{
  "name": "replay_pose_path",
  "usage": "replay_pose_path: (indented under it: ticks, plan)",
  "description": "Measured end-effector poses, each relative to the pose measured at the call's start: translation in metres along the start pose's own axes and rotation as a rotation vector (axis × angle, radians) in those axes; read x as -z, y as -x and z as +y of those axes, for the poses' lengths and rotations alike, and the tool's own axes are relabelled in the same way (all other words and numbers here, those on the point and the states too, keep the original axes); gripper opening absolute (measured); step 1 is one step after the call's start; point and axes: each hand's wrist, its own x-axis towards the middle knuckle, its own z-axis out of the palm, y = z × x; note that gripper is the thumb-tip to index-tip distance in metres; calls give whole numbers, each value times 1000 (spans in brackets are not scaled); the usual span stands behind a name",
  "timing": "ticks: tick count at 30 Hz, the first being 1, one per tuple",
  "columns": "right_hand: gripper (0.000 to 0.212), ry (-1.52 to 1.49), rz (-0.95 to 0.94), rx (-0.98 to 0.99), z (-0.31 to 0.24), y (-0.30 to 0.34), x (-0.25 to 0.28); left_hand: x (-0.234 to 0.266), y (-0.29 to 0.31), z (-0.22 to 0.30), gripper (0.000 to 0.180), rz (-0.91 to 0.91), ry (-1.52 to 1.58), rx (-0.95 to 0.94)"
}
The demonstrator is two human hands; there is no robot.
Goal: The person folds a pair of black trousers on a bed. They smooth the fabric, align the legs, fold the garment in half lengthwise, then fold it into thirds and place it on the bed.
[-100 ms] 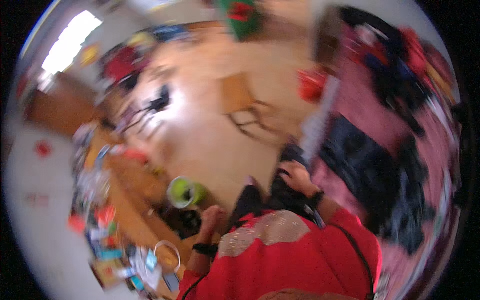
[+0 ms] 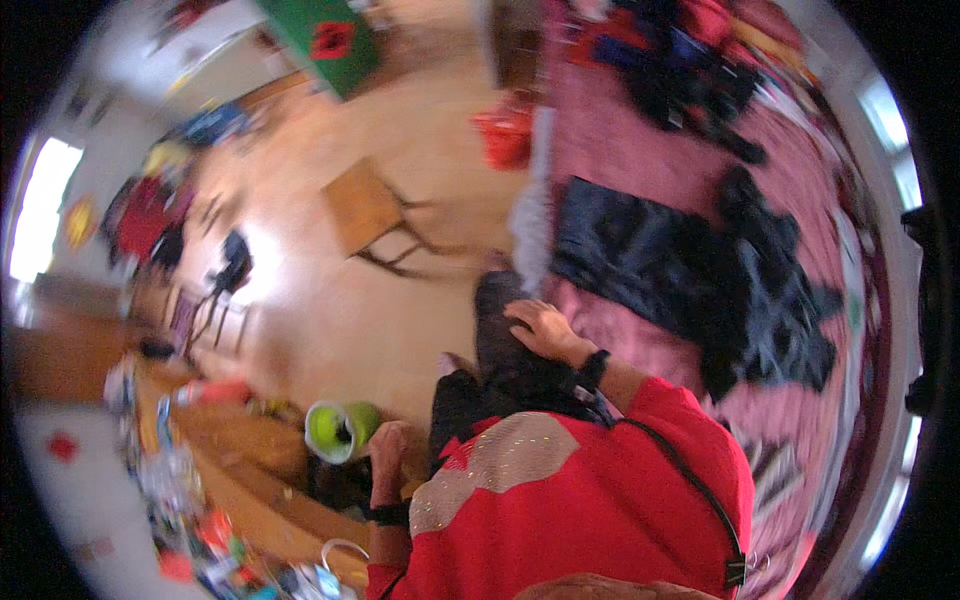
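Note:
My right hand (image 2: 545, 330) lies on the thigh of my dark trousers (image 2: 500, 350), its fingers stretched out and a dark band at the wrist. It holds nothing that I can see. Lower down on the left, my left hand (image 2: 388, 447) hangs beside my body, next to a green bin (image 2: 362, 425) with a pale rim. The left fingers are blurred and mostly turned away, so their grip does not show. On the bed to my right, dark trousers (image 2: 640, 250) and a crumpled dark garment (image 2: 770, 300) are spread over the pink cover (image 2: 610, 345).
A wooden stool (image 2: 365, 208) stands on the floor ahead. Near the bed's edge is a red bucket or bag (image 2: 505, 135). A cluttered wooden desk (image 2: 260, 510) runs along the left. Farther off are a dark chair (image 2: 225, 270) and a green cabinet (image 2: 320, 45).
The view has swung to the right, so the stool, bin and desk sit farther left and more of the bed shows. My right hand stays on my thigh; the left stays low by the bin.

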Motion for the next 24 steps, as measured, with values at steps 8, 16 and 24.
replay_pose_path:
  ticks: [8,16,24]
  plan:
    - [33,-157,523,-718,86,42,70,-19,-82,2,28,-128,849,756]
    - [53,100,535,-686,94,63,80,-40,-136,23,32,-300,812,583]
    - [90,419,140,-635,88,29,70,-59,-166,48,30,-434,718,497]
